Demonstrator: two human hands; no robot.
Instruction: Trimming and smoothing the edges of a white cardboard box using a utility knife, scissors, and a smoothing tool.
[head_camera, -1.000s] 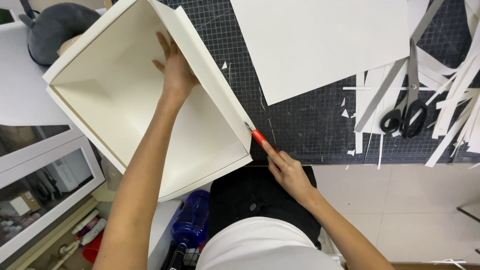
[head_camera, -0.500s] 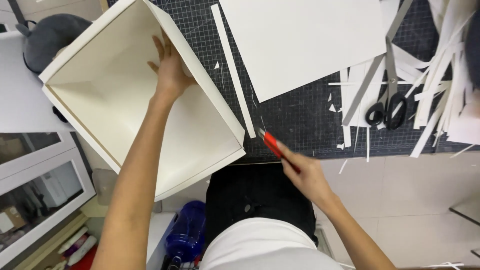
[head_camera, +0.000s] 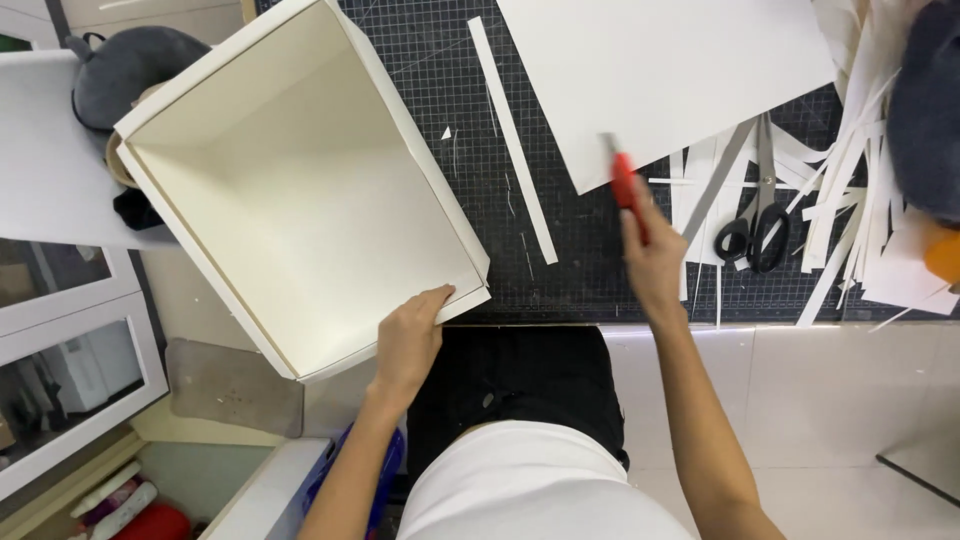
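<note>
A large open white cardboard box (head_camera: 290, 190) lies tilted over the left edge of a black cutting mat (head_camera: 580, 260). My left hand (head_camera: 408, 340) grips the box's near corner rim. My right hand (head_camera: 650, 255) is over the mat, closed around a red utility knife (head_camera: 624, 180) whose blade points toward a big white sheet (head_camera: 660, 70). A long thin white strip (head_camera: 512, 140) lies on the mat between the box and the sheet.
Black-handled scissors (head_camera: 755, 225) rest among several white offcut strips (head_camera: 860, 220) at the right. A dark grey bag (head_camera: 130, 75) sits behind the box. White cabinet fronts (head_camera: 70, 370) stand at the left, and pale floor tiles (head_camera: 850, 410) lie below.
My left hand moved from inside the box to its near corner. My right hand carried the knife from the box edge rightward toward the white sheet. The cut strip now lies free on the mat.
</note>
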